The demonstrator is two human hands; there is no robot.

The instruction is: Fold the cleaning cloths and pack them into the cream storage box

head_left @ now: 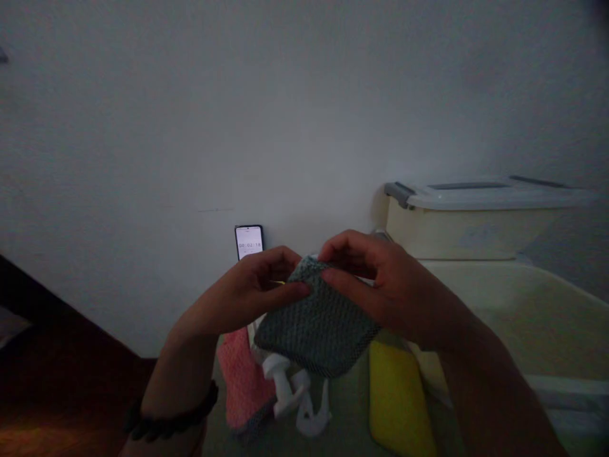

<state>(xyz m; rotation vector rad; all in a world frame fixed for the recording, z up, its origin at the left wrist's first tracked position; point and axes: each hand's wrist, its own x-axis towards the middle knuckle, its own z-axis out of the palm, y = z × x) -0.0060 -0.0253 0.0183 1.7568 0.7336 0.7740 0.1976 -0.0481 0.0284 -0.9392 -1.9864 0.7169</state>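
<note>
A grey-green textured cleaning cloth hangs between my two hands, held up near its top corner. My left hand pinches its upper left edge, thumb in front. With thumb and fingers, my right hand grips the top right of the same cloth. Below it lie white plastic hooks, one of them partly over a pink cloth. A yellow sponge-like pad rests under my right hand. The cloth and my hands hide part of what lies behind.
A phone showing a timer leans against the pale wall. Cream storage bins with a grey-handled lid stand on the right, close to my right forearm. Dark reddish floor shows at lower left.
</note>
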